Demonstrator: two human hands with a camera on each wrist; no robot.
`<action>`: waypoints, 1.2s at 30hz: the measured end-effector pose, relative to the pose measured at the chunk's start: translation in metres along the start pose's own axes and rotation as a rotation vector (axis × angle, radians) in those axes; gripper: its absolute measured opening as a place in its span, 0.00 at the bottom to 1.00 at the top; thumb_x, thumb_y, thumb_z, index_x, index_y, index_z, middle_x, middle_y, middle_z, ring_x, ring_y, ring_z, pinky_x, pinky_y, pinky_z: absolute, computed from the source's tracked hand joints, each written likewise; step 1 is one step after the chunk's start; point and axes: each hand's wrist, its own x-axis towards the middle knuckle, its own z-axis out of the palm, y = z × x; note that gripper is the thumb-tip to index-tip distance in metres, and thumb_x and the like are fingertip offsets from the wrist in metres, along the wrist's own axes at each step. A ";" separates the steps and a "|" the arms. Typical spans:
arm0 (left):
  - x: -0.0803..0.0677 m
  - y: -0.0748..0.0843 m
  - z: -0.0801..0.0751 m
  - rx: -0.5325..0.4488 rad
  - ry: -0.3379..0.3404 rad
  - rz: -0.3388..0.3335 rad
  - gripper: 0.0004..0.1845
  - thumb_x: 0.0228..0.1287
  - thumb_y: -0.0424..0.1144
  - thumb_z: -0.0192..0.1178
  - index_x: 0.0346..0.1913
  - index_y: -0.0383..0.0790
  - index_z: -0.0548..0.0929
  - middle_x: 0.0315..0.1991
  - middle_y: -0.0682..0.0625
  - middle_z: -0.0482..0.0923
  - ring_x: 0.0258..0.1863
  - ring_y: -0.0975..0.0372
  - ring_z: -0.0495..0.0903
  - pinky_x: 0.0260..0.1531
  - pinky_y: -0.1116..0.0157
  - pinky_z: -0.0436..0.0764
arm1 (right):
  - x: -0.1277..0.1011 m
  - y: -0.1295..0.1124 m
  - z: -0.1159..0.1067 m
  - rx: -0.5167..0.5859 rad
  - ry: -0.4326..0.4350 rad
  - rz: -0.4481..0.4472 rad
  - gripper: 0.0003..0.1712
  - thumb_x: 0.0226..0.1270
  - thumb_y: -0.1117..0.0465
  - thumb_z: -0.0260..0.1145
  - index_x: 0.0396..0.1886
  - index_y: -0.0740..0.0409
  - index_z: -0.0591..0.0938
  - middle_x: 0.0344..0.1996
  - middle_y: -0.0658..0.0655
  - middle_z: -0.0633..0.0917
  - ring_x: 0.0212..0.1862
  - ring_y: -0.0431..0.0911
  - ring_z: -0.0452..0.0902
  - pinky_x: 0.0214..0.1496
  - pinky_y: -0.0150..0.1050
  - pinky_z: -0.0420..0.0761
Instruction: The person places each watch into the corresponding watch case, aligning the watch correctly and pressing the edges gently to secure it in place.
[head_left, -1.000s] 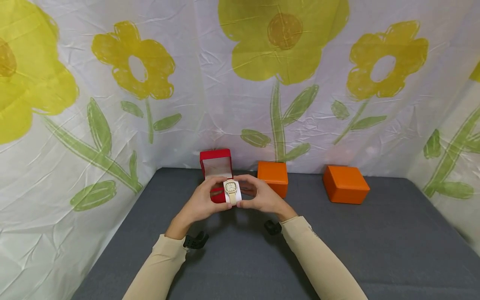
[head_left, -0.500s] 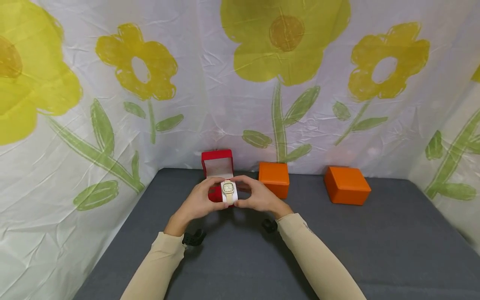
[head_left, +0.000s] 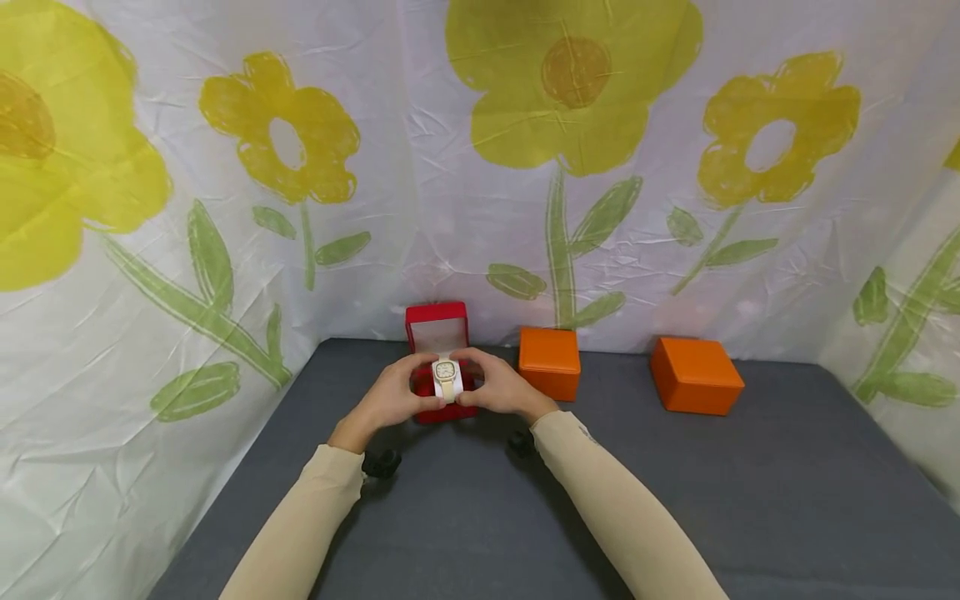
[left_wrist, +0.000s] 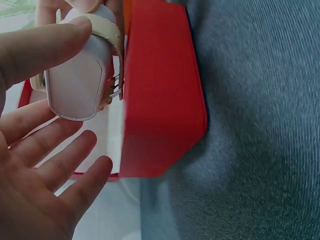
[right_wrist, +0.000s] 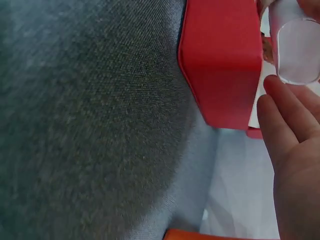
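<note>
Both hands are holding a watch over an open red box.
The watch (head_left: 446,377) on its white cushion is sitting pinched between the left hand (head_left: 396,394) and right hand (head_left: 498,387), just above the red box (head_left: 437,337); two orange boxes (head_left: 550,362) are standing beyond the right hand on grey cloth (head_left: 750,500), flowered sheeting (head_left: 225,208) hanging behind.

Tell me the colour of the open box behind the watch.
Red box, with a pale lining inside its lid; the head view shows it best.

The open red hinged box (head_left: 438,367) is half hidden behind both hands. The cream-strapped square watch's (head_left: 446,377) dial is too small to read.
</note>
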 end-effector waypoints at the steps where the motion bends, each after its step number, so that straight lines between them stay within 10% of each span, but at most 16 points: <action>1: 0.001 -0.002 0.000 -0.002 -0.003 -0.002 0.37 0.51 0.44 0.73 0.65 0.43 0.71 0.60 0.46 0.71 0.56 0.50 0.71 0.53 0.49 0.74 | 0.001 0.001 0.001 -0.008 0.004 0.006 0.36 0.57 0.61 0.71 0.65 0.51 0.69 0.59 0.51 0.75 0.59 0.48 0.72 0.60 0.46 0.74; 36: 0.013 -0.023 0.007 0.025 -0.063 -0.006 0.32 0.53 0.37 0.69 0.62 0.35 0.73 0.55 0.42 0.75 0.51 0.51 0.71 0.50 0.51 0.76 | 0.017 0.008 0.008 -0.140 -0.007 0.129 0.31 0.54 0.60 0.73 0.59 0.50 0.75 0.52 0.52 0.77 0.51 0.49 0.70 0.54 0.42 0.73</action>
